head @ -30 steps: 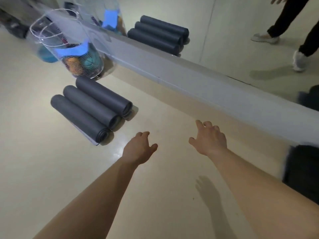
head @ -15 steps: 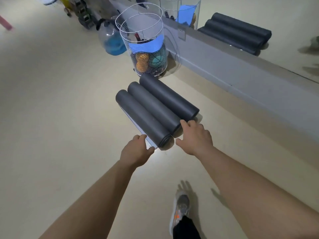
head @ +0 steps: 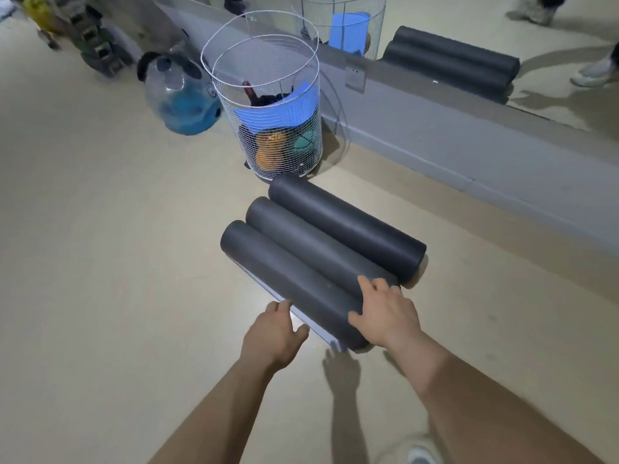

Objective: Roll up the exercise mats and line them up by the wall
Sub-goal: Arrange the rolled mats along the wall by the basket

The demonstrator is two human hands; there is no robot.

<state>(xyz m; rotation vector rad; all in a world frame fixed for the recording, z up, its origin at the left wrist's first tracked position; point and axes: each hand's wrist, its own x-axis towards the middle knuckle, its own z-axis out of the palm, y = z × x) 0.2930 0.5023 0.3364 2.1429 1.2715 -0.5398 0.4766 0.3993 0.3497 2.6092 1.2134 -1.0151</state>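
Three rolled mats are lying side by side; the right hand is resting on two near ends, the left hand hovering at its nine o'clock

Three rolled mats look matt, smooth foam; the basket is white wire mesh; the floor faintly glossy.

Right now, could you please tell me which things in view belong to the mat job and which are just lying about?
Job in hand: nearest mat, middle mat, far mat, left hand, right hand at the mats' near ends, wall base.
Lying about: wire basket, water jug, blurred clutter.
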